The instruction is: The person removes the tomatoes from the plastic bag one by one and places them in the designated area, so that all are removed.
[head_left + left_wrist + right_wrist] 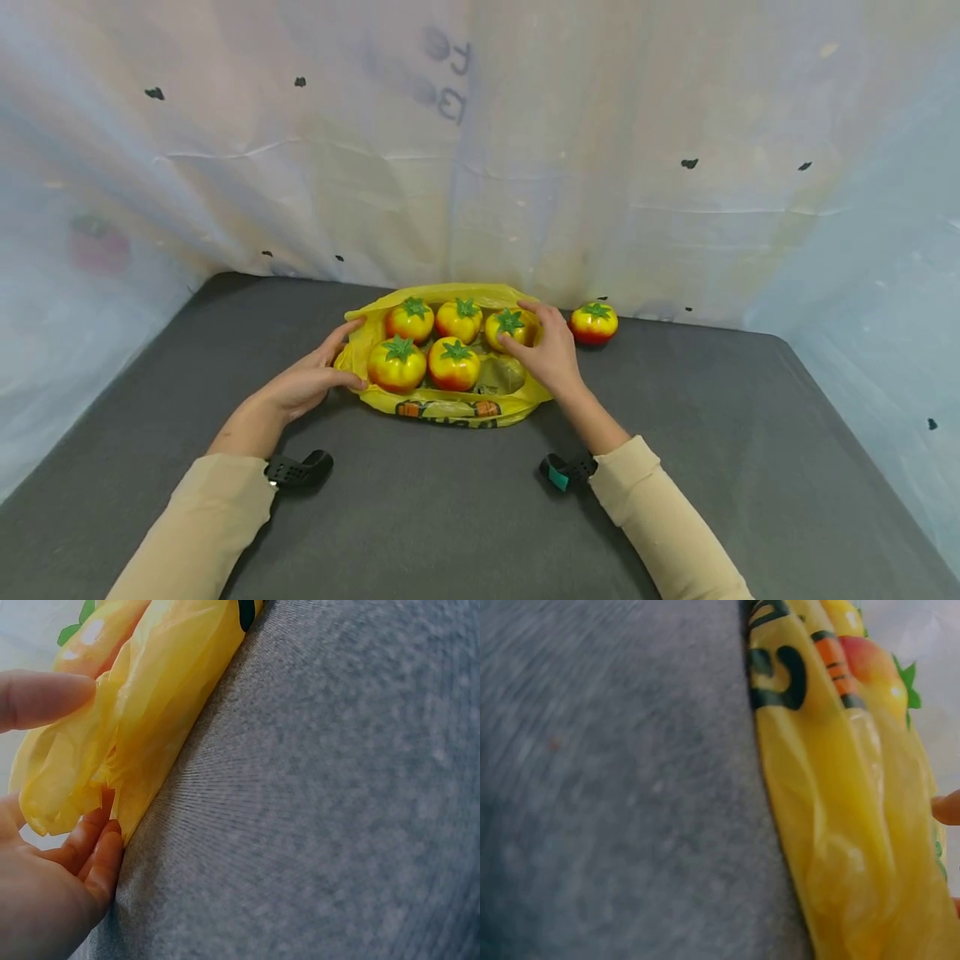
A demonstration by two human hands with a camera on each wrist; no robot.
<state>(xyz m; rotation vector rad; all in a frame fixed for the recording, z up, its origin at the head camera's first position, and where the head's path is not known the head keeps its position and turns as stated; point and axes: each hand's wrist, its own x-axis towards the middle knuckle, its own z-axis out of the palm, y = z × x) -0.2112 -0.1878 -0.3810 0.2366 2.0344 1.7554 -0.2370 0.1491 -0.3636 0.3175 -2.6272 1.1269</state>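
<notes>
A yellow plastic bag [442,410] lies wide-mouthed on the dark table, with several yellow-red tomatoes [396,365] with green leafy tops inside, in two rows. My left hand [311,379] holds the bag's left end; the left wrist view shows its thumb [45,697] over the bunched plastic [60,780] and the fingers below. At the bag's right, my right hand [551,350] grips the back-right tomato [508,327] between thumb and fingers. In front of that tomato, a patch of bag floor [501,375] shows. Only the right hand's fingertips [946,808] enter the right wrist view.
Another tomato [593,323] stands on the table just right of the bag, near the back edge. A pale plastic sheet [600,167] with dark marks hangs behind and at both sides. Black bands [300,469] are on both wrists, by the beige sleeves [202,517].
</notes>
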